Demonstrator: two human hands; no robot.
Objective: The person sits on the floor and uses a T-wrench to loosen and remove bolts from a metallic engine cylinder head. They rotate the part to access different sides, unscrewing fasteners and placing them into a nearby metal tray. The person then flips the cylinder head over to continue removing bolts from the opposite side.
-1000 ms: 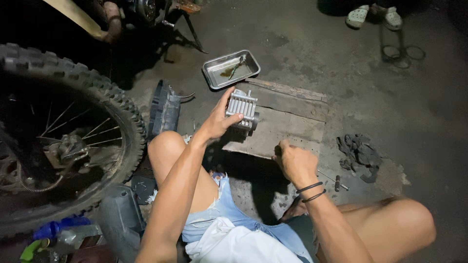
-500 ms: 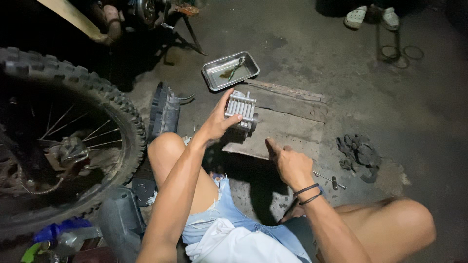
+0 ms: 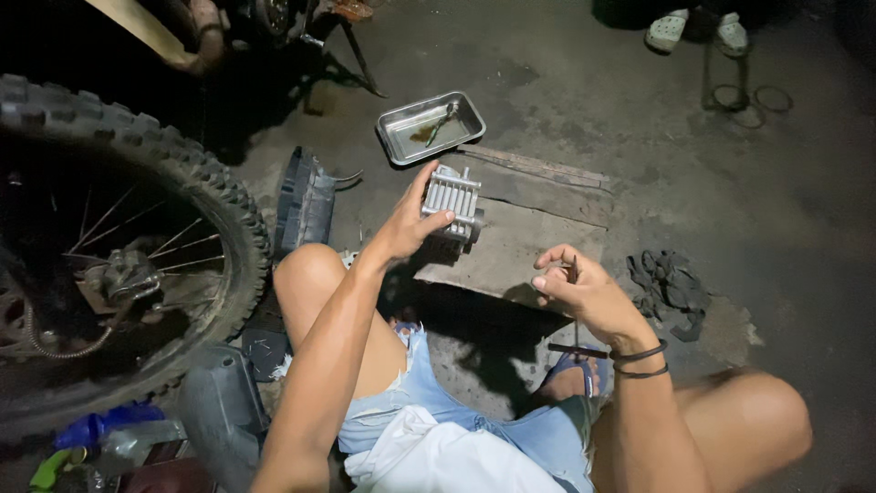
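The left hand (image 3: 408, 226) grips a finned metal engine part (image 3: 451, 203) at frame centre, on a wooden board (image 3: 511, 246). The right hand (image 3: 579, 294), lower right, well apart, pinches a thin tool (image 3: 575, 306).

Denim shorts (image 3: 429, 402), black wristbands (image 3: 641, 360), blue sandal (image 3: 573, 372)
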